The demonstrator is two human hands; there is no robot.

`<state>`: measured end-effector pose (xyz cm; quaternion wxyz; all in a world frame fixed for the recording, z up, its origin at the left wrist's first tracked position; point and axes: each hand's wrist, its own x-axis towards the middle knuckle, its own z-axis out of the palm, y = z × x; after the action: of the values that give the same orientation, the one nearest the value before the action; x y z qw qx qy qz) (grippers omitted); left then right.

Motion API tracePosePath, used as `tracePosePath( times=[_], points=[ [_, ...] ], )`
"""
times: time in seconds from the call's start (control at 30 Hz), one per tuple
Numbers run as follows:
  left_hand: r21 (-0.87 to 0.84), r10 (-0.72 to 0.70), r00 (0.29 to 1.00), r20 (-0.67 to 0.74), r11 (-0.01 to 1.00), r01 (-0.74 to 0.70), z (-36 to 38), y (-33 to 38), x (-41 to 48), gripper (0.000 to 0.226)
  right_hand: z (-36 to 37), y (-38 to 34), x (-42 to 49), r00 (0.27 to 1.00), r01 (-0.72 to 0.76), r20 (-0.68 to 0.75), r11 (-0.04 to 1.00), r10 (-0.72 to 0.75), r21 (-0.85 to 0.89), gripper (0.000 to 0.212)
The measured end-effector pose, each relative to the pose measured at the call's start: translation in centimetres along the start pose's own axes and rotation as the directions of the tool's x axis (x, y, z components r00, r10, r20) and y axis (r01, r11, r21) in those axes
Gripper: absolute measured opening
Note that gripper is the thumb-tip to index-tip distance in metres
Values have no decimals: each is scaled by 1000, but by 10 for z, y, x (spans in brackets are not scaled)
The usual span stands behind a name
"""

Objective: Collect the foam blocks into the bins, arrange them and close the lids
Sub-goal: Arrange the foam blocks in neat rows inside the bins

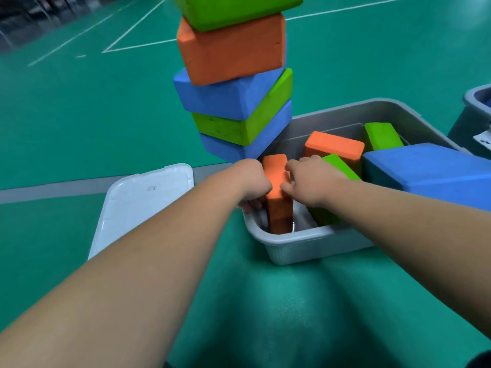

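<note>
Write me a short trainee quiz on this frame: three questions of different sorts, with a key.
1. True or false: the white lid sits closed on the grey bin.
2. What colour is the upright block that the left hand and right hand grip inside the bin? A) blue B) orange C) green
3. Fill in: in the stack beside the bin, the block directly under the orange one is ____.
Key: 1 false, the lid lies on the floor beside the bin; 2 B; 3 blue.
</note>
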<state>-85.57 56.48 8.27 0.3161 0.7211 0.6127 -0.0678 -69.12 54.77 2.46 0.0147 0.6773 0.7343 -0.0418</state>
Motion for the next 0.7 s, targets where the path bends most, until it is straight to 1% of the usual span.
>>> tracePosePath(
  times=[0.03, 0.1, 0.17, 0.23, 0.33, 0.43, 0.53, 0.57, 0.67, 0.7],
  points=[
    [-18, -10, 1000, -17, 1000, 9, -3, -7, 0, 24, 3, -5, 2, 999, -34, 25, 999, 34, 2, 53],
    [28, -38, 998, -55, 999, 40, -8, -20, -3, 26, 6, -15, 4, 993, -101, 66, 993, 98, 53, 63],
    [32, -94, 996, -5, 995, 94, -9, -36, -3, 34, 10, -22, 8, 981, -171, 115, 977, 157, 126, 71],
    [-2, -141, 986, 86, 990, 142, -9, -48, -3, 46, 14, -28, 13, 960, -251, 176, 946, 216, 206, 77],
    [-67, -111, 984, 138, 990, 121, -7, -59, 1, 54, 16, -39, 22, 938, -334, 213, 884, 275, 327, 77],
    [-77, -52, 986, 161, 995, 66, -6, -62, 4, 54, 11, -40, 28, 934, -343, 218, 877, 282, 338, 78],
    [-115, -43, 979, 197, 991, 67, -3, -62, 4, 53, 10, -36, 30, 933, -330, 252, 894, 258, 304, 74],
    [-130, -36, 979, 202, 990, 63, -3, -63, 6, 53, 13, -34, 29, 932, -325, 256, 902, 255, 284, 76],
    [-157, -31, 977, 211, 985, 65, -2, -63, 7, 52, 22, -36, 24, 950, -279, 216, 926, 226, 254, 96],
    [-161, -28, 977, 212, 985, 63, -2, -63, 8, 51, 24, -37, 23, 960, -250, 193, 932, 204, 262, 96]
  ],
)
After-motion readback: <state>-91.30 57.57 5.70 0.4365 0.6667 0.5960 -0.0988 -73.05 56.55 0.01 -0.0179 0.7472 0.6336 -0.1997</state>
